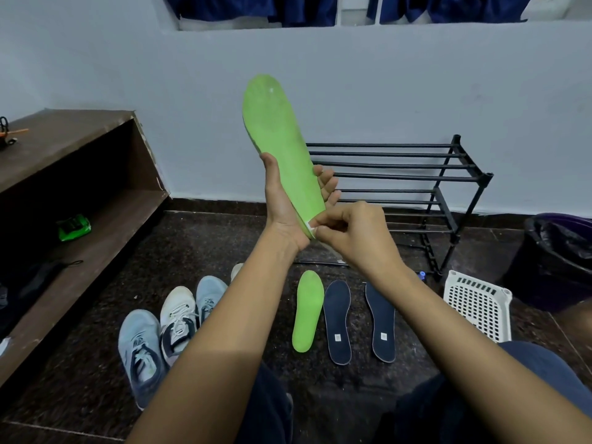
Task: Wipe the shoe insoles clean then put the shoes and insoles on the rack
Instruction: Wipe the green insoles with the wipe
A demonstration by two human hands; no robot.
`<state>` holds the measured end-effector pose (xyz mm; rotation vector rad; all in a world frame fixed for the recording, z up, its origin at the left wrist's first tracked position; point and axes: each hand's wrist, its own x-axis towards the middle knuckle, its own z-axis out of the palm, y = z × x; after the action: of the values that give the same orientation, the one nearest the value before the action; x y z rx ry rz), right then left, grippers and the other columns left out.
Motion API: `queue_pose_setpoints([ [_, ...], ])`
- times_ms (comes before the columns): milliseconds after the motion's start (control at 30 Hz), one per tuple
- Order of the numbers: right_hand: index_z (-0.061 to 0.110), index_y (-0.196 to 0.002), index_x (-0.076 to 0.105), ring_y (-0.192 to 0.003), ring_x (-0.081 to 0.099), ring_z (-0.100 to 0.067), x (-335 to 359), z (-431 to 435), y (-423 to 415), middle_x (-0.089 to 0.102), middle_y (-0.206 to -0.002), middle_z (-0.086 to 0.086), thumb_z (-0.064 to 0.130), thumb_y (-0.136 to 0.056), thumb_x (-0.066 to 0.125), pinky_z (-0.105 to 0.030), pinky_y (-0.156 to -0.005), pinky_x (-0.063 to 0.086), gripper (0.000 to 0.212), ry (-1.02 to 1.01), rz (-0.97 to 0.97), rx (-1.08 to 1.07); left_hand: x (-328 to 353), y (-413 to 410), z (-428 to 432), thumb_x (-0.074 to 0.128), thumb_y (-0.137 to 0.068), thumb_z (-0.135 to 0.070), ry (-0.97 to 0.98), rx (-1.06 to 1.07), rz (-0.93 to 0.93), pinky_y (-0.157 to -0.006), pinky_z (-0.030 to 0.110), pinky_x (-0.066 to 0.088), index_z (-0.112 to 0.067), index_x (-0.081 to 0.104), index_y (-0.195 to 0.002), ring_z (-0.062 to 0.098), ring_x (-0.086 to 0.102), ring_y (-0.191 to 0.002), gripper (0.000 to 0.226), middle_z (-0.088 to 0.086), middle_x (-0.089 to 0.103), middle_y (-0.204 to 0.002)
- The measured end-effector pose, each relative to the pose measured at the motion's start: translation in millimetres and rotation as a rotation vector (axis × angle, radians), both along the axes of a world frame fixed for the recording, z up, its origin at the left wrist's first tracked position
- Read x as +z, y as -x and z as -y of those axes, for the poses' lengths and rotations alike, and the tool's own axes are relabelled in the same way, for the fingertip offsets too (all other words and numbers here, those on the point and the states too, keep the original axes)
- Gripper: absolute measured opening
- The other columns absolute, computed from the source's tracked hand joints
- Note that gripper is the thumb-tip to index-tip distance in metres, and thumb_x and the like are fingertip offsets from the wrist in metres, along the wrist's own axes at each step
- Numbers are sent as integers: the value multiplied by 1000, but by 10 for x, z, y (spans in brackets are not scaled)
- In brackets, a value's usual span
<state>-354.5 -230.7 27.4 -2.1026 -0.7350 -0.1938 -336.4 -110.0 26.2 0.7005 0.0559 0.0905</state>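
Wiping step, I judge: left hand (282,200) grips the green insole (275,133) upright at centre frame; right hand (349,232) pinches a white scrap (310,226) at its heel; next, probably rubbing upward.

Green insole (275,129) upright in L hand (283,206), R hand (352,232) at heel.

Home entry/storage corner: metal shoe rack (416,174), wood shelf (73,174), laundry basket (477,302), bin (557,251).

White basket (477,304) near black bin (557,261) — wooden shelf (64,145) left.
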Motion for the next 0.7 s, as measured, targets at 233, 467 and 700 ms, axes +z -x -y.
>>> queue_pose_setpoints([
  [233, 12, -90, 77, -80, 69, -22, -32, -27, -48, 74, -85, -8, 7, -81, 69, -29, -80, 52, 14, -51, 176, -177, -12, 33, 199, 28, -80, -84, -46, -112, -20, -69, 27, 54, -6, 56, -89, 20, 61, -73, 83, 10, 61, -80],
  [467, 15, -85, 77, -61, 57, 9, -6, 19, -27, 67, -68, 5, 10, -77, 73, -2, -62, 38, 10, -35, -51, -23, -9, -42, 25, 29, -79, -85, 39, -38, 38, -71, 31, 54, -6, 59, -97, 20, 65, -73, 87, 8, 64, -84],
  [700, 15, -87, 77, -73, 59, 7, 4, 5, -62, 68, -74, 9, 6, -78, 72, 1, -69, 38, 14, -115, 60, -27, 13, -17, 96, 32, -80, -83, -13, -108, 26, -71, 29, 55, -4, 58, -94, 19, 64, -72, 84, 10, 62, -82],
])
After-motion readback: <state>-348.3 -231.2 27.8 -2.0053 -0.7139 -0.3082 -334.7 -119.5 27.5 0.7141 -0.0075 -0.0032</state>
